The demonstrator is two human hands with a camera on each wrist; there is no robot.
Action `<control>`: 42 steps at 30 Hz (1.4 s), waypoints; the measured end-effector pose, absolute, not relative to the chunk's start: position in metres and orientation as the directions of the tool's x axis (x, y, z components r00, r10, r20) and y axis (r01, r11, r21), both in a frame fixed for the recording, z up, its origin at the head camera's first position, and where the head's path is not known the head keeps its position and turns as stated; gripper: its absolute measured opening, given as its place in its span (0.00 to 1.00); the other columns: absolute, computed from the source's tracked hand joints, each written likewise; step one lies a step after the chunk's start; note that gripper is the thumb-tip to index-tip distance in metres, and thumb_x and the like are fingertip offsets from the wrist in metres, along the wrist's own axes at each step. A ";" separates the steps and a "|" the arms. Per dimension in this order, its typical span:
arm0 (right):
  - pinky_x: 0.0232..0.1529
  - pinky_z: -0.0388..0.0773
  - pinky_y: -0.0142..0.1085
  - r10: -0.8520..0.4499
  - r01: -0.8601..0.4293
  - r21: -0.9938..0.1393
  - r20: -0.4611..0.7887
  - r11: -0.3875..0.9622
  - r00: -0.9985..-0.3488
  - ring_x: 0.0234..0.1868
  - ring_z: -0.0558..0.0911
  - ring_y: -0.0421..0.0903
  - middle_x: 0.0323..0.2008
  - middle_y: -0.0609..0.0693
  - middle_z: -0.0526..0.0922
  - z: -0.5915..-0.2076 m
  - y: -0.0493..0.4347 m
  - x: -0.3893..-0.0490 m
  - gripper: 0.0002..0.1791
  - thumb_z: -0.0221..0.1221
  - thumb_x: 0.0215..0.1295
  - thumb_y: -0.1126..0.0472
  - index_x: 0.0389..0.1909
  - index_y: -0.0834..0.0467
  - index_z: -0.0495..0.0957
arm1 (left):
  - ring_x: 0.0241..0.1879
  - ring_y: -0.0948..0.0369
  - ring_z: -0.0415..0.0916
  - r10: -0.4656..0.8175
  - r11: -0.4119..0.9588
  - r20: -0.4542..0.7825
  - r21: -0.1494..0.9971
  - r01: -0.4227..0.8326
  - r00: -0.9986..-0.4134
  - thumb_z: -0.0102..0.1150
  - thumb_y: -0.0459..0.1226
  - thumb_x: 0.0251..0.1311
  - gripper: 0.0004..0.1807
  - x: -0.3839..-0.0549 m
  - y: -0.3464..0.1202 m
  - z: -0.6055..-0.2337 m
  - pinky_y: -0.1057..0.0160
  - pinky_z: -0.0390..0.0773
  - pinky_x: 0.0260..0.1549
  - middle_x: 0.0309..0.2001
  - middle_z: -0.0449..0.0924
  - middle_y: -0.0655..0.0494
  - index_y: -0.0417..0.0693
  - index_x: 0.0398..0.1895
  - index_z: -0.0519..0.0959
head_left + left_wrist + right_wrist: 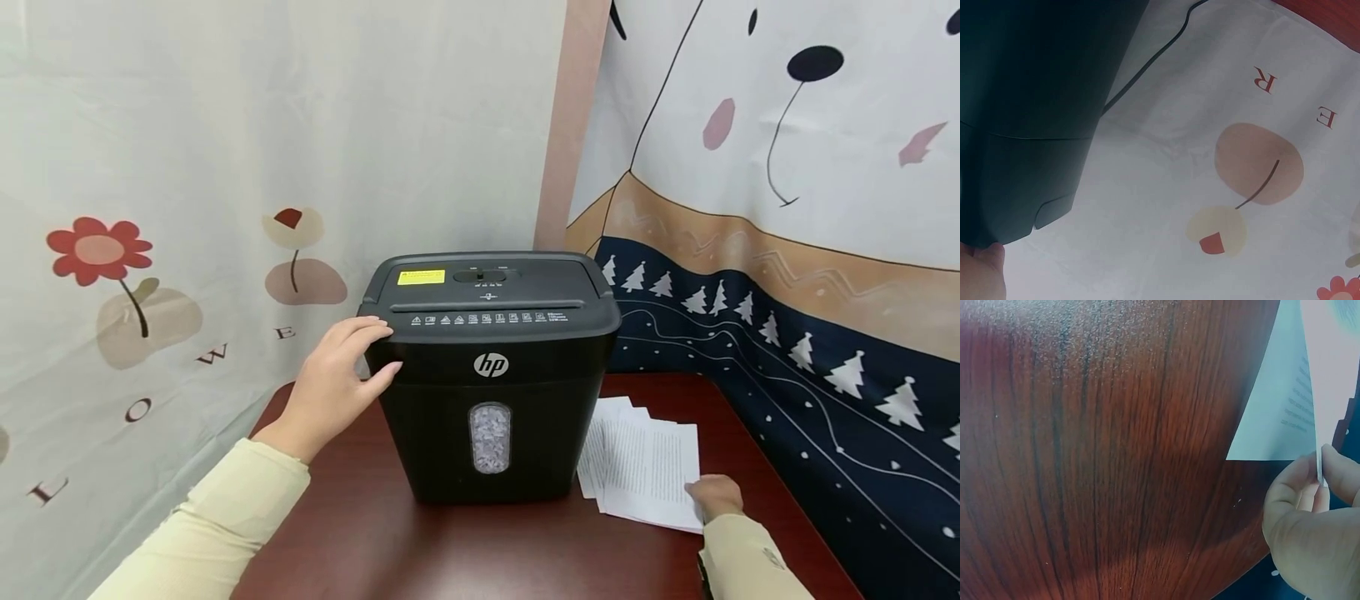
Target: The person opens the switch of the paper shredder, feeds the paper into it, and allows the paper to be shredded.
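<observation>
A black paper shredder (491, 417) with an HP logo stands upright; paper shreds show through its front window (491, 438). At its upper left corner, my left hand (333, 383) rests its fingertips on the lid's edge, the thumb by the front face. In the left wrist view, part of that hand (982, 272) touches the shredder's dark body (1029, 94). My right hand (716, 496) pinches the right edge of a printed sheet of paper (651, 471) beside the shredder. The right wrist view has the sheet (1332, 375) raised on edge between thumb (1338, 469) and fingers.
Other printed sheets (591, 454) lie fanned on the reddish-brown table (495, 550) under the held one. Printed cloths (450, 125) hang behind and along the right side. A black cord (1154, 59) runs from the shredder's back.
</observation>
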State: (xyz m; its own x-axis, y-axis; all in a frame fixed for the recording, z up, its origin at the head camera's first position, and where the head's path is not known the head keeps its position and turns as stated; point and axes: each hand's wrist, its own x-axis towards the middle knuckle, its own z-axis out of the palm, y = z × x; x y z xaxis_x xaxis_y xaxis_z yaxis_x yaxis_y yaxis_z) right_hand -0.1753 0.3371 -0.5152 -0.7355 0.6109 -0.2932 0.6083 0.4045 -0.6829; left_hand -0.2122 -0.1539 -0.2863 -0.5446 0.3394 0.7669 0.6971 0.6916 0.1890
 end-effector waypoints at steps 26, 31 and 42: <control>0.27 0.76 0.34 0.542 0.337 -0.894 -0.134 0.294 -0.829 0.31 0.79 0.50 0.47 0.78 0.71 -0.492 0.343 -0.168 0.20 0.54 0.66 0.68 0.53 0.75 0.64 | 0.55 0.47 0.71 0.351 0.707 0.712 0.224 0.671 -0.608 0.70 0.30 0.50 0.20 -0.206 -0.154 -0.281 0.47 0.75 0.51 0.53 0.76 0.42 0.35 0.49 0.78; 0.27 0.77 0.32 0.523 0.309 -0.905 -0.118 0.294 -0.844 0.28 0.79 0.43 0.51 0.78 0.71 -0.477 0.342 -0.166 0.19 0.53 0.68 0.66 0.54 0.73 0.63 | 0.55 0.47 0.71 0.350 0.709 0.709 0.227 0.668 -0.612 0.69 0.30 0.51 0.20 -0.205 -0.154 -0.280 0.46 0.76 0.51 0.52 0.76 0.42 0.35 0.48 0.79; 0.25 0.78 0.31 0.514 0.264 -0.922 -0.085 0.285 -0.854 0.27 0.78 0.38 0.52 0.74 0.71 -0.440 0.336 -0.165 0.21 0.54 0.68 0.66 0.57 0.71 0.62 | 0.56 0.47 0.70 0.339 0.709 0.700 0.249 0.660 -0.628 0.68 0.31 0.53 0.19 -0.203 -0.153 -0.278 0.46 0.75 0.51 0.53 0.76 0.42 0.34 0.49 0.79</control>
